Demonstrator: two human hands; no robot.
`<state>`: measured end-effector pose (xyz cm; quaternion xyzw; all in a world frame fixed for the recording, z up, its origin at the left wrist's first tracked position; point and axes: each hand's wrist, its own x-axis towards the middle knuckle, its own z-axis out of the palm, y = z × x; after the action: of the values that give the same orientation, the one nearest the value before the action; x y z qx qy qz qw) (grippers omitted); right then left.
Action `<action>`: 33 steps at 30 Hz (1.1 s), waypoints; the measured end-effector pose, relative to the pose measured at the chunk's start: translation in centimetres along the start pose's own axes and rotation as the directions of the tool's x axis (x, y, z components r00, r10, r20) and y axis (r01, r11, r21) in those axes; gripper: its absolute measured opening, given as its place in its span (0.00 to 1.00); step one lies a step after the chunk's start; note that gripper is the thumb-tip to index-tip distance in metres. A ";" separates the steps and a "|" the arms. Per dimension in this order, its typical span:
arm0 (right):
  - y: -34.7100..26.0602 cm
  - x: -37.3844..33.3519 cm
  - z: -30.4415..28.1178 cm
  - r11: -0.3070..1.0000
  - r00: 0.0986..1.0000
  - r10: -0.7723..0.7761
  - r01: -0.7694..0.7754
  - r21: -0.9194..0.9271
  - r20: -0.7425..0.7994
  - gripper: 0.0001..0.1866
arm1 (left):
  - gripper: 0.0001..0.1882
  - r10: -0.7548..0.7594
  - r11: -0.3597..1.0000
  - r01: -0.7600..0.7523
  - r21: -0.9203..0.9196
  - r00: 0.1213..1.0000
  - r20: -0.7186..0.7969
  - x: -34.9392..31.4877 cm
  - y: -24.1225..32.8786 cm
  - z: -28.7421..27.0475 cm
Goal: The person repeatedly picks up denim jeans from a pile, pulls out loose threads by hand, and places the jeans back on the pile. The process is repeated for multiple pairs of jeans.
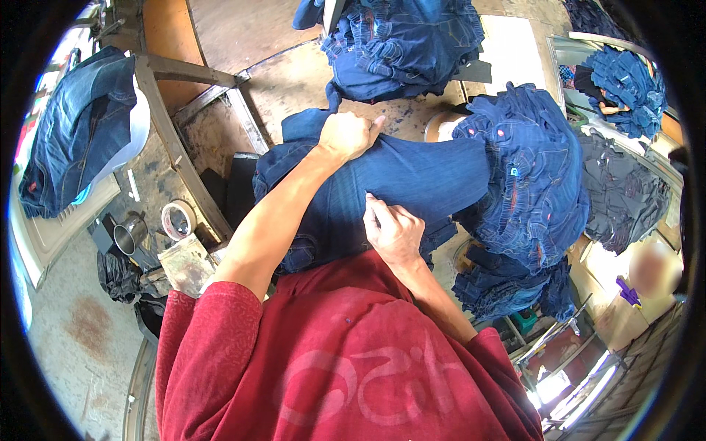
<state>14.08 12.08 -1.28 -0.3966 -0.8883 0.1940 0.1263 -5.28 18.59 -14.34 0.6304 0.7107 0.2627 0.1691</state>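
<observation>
A pair of dark blue jeans (419,173) lies spread in front of me, one leg stretching toward the right. My left hand (349,136) is closed in a fist at the far edge of this denim, its thumb sticking out to the right. Nearer to me, my right hand (395,231) pinches something small, dark and slim, too hidden to name. Its fingertips rest on or just above the leg, pointing away from me. Bunched denim covers part of what lies under both hands.
Piled jeans (526,176) stand to the right, another jeans heap (401,48) at the far side. At left are draped jeans (81,140), a tape roll (178,220) and a metal mug (130,234). Black garments (621,187) lie far right, near another person's hand (612,108) on jeans.
</observation>
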 end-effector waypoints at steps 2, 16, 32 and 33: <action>-0.4 -0.3 -1.1 1.000 0.998 0.014 -0.014 0.001 0.057 0.03 | 0.33 0.018 1.000 -0.018 0.008 0.999 -0.028 0.0 0.0 0.0; -0.3 -0.7 -1.2 1.000 0.997 0.018 -0.017 -0.006 0.073 0.06 | 0.33 -0.008 1.000 0.008 0.013 1.000 0.000 0.1 -0.1 0.2; -0.2 -1.4 -2.1 0.998 0.993 0.058 -0.058 0.002 0.101 0.03 | 0.34 0.024 0.999 -0.022 0.032 0.998 -0.056 -0.2 -0.2 0.6; -0.1 -1.4 -2.2 0.995 0.990 0.086 -0.090 0.034 0.111 0.03 | 0.34 0.034 0.999 -0.032 0.021 0.997 -0.066 -0.2 -0.2 0.6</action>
<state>15.71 11.49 0.60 -0.4215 -0.8716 0.2382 0.0765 -5.08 18.46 -14.92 0.6347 0.7079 0.2789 0.1349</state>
